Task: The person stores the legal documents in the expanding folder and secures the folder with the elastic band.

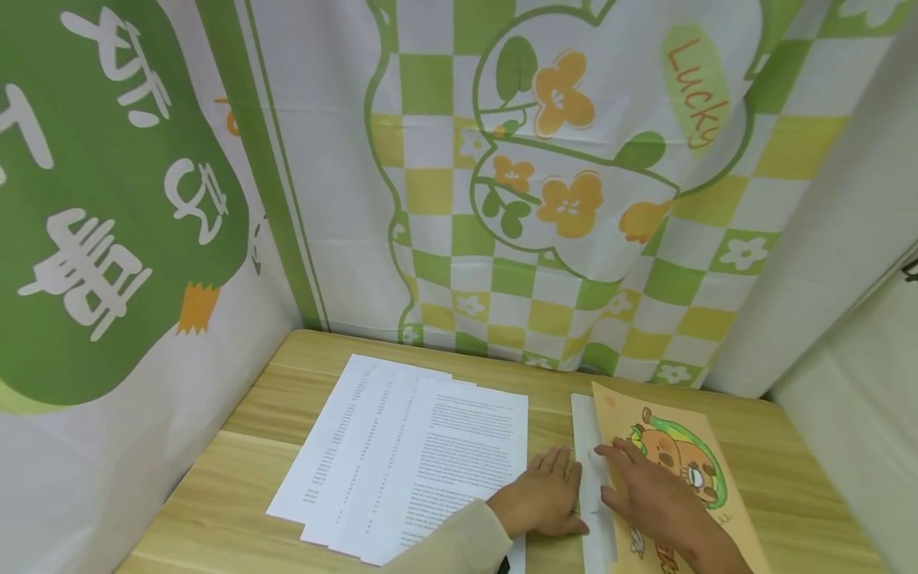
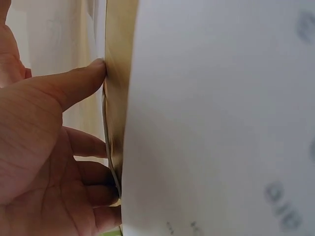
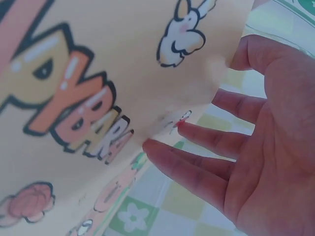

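At the table's right lies a tan folder-like booklet [image 1: 688,430] printed with a cartoon capybara. A white strip [image 1: 598,546], perhaps its inner page, shows along its left side. My left hand [image 1: 541,494] rests with extended fingers beside that strip, the thumb touching its edge. My right hand [image 1: 649,486] lies over the tan cover, its fingertips at the cover's left edge. In the right wrist view the right fingers [image 3: 192,172] touch the cover, relaxed and spread. Overlapping printed sheets [image 1: 459,462] lie left of my left hand, which partly covers their right edge.
The wooden table [image 1: 244,462] meets a patterned curtain [image 1: 445,239] at the back. A green and white cloth [image 1: 122,183] hangs on the left, and a pale wall or cloth [image 1: 853,414] bounds the right. A small dark object [image 1: 504,566] shows under my left wrist.
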`<state>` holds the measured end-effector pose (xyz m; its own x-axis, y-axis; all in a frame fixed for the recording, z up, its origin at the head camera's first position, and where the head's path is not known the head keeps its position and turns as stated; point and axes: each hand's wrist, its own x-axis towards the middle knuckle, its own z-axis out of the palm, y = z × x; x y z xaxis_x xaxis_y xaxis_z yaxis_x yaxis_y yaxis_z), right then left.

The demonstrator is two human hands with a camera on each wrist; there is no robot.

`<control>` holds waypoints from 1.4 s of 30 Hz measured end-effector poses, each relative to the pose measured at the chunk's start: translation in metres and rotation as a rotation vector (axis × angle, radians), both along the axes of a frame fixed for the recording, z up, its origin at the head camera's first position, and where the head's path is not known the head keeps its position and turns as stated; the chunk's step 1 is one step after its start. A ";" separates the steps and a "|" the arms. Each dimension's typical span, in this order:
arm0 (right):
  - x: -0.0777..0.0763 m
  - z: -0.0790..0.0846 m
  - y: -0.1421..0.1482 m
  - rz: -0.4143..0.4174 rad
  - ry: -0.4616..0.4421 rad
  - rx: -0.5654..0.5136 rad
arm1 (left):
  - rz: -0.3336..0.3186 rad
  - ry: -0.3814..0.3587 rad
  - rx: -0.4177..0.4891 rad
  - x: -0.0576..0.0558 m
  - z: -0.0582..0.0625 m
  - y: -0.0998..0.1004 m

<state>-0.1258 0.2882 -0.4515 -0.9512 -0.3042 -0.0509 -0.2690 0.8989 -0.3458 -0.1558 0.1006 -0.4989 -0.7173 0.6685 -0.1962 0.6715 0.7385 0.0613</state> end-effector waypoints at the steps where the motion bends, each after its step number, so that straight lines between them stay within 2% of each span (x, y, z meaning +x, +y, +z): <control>1: 0.000 0.001 0.001 -0.006 0.002 0.004 | 0.001 0.003 -0.002 0.000 0.000 0.000; 10: 0.004 0.010 0.008 0.015 0.109 -0.001 | -0.013 0.001 -0.002 0.001 0.000 -0.002; 17: 0.005 0.015 0.016 -0.018 0.039 -0.094 | -0.023 0.014 0.011 0.002 -0.002 -0.004; 24: 0.004 0.024 0.026 -0.007 0.018 -0.196 | -0.016 -0.009 0.023 0.002 0.000 -0.005; 29: 0.005 0.028 0.033 -0.015 0.002 -0.259 | -0.013 0.004 0.028 0.003 -0.001 -0.005; 37: 0.003 0.032 0.042 -0.023 -0.024 -0.318 | -0.029 0.014 0.014 0.003 -0.001 -0.004; 42: 0.002 0.033 0.049 -0.016 -0.066 -0.398 | -0.025 0.000 -0.001 0.002 0.000 -0.005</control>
